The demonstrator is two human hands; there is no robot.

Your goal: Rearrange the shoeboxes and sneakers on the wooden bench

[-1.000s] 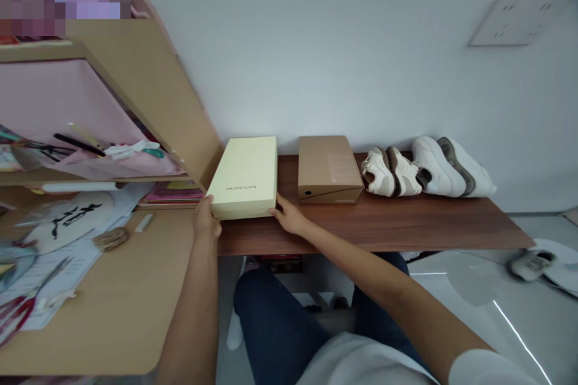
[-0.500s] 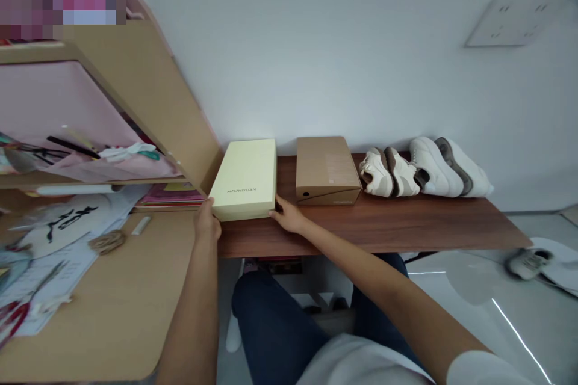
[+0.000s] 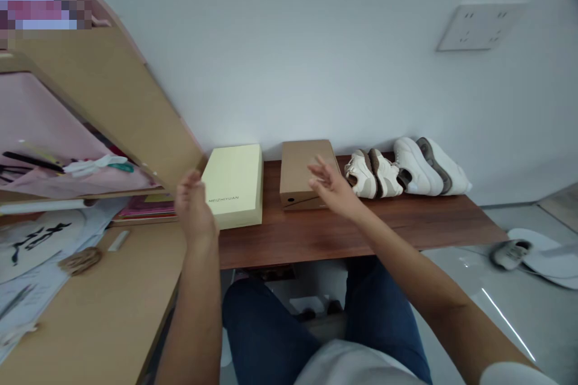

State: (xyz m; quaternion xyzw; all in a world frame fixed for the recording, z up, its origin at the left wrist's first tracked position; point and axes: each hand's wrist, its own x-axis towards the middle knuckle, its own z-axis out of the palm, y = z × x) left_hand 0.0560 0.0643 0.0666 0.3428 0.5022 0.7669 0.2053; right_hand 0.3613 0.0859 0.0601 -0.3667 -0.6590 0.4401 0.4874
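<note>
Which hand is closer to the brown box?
Right. The right hand appears over the right part of the brown box; the left hand is beyond the pale yellow box, at its left.

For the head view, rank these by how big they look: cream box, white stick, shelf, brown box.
1. Shelf
2. Cream box and brown box: too alike to rank, each partly covered by a hand
3. White stick

Both hands [image 3: 262, 195] open, boxes [image 3: 233, 177] nearby
</note>
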